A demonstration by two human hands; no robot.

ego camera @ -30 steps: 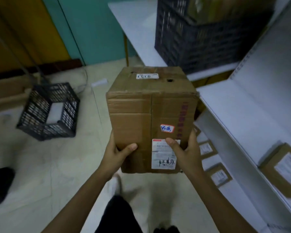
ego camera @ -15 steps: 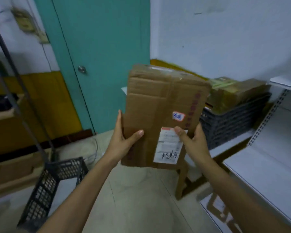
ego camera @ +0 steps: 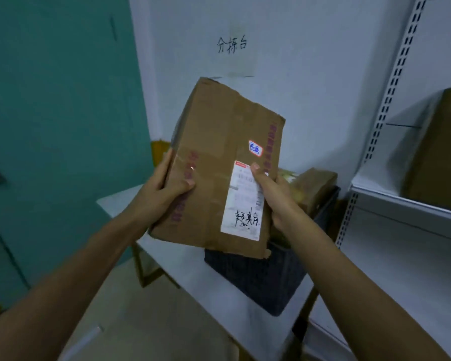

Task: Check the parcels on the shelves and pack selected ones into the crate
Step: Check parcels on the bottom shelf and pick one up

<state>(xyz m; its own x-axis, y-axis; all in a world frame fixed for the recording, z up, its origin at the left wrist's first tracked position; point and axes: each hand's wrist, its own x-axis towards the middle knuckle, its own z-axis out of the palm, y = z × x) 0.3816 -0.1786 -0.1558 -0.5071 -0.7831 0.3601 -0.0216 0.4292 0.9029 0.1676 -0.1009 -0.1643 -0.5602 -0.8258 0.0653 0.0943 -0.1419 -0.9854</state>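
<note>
Both hands held the box [ego camera: 219, 178] up off the surface [ego camera: 193, 261], one at each lower side. The left hand [ego camera: 164, 188] gripped the left edge, its fingers [ego camera: 164, 162] wrapped round the side and the thumb pressed flat on the front face. The right hand [ego camera: 274, 194] gripped the right edge, thumb laid over the top of the white label [ego camera: 242, 204]; its other fingers were hidden behind the cardboard, so how they lay could not be told.

The box stood with its long axis near upright, labelled face turned to the person, top edge sloping down to the right. Just beyond and below it sat the dark crate [ego camera: 266, 277], on the surface, with the bottom right corner of the box overlapping its rim in view. The crate lay down and to the right of the fingers, so the right hand was the nearer one. Brown parcels [ego camera: 315, 186] already showed above its rim behind that hand, which suggested the box would have to be tipped flat to go in on top.

Further right, a shelf [ego camera: 401, 201] carried another carton [ego camera: 438, 152]. A handwritten sign [ego camera: 232, 45] hung on the wall behind.
</note>
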